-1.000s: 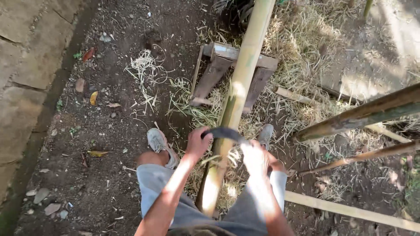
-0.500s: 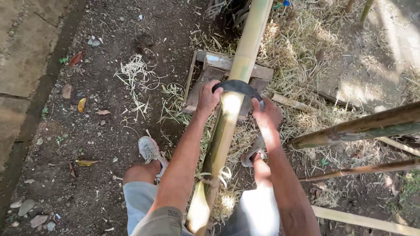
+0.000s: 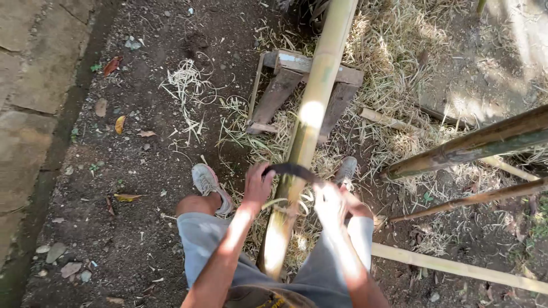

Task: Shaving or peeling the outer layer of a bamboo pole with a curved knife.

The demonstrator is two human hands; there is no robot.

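Both our arms reach forward and down, one on each side of the long bamboo pole [image 3: 311,122] that runs between our knees. Left hand [image 3: 258,185] sits just left of the pole, fingers curled tight around the left end of a dark curved blade [image 3: 292,170]. Right hand [image 3: 330,199] sits just right of the pole, fingers closed on the blade's other end; sun glare washes it out, so we can't tell the exact finger wrap. The blade lies across the top of the pole, touching it, bowed over its round surface.

The pole is pale green-yellow, tilted away from us, its far part resting on a low grey wooden stand [image 3: 305,80]. The near end passes between our thighs in grey-blue shorts [image 3: 202,239]. Left of the pole, a worn light sneaker [image 3: 206,181]; right of it, the other grey shoe [image 3: 345,169], partly hidden.

No packages, labels or signs visible.

Ground is bare dark soil [image 3: 114,217] left of the pole, with pebbles, dry leaves and a tangle of pale bamboo shavings [image 3: 185,85]. Dry straw [image 3: 399,68] covers the ground right of the pole. Darker bamboo poles [image 3: 474,145] slant in from the right, and a pale one [image 3: 456,267] lies near our right leg. Stone paving [image 3: 28,97] lies far left of the pole. Outdoors, patchy sunlight.
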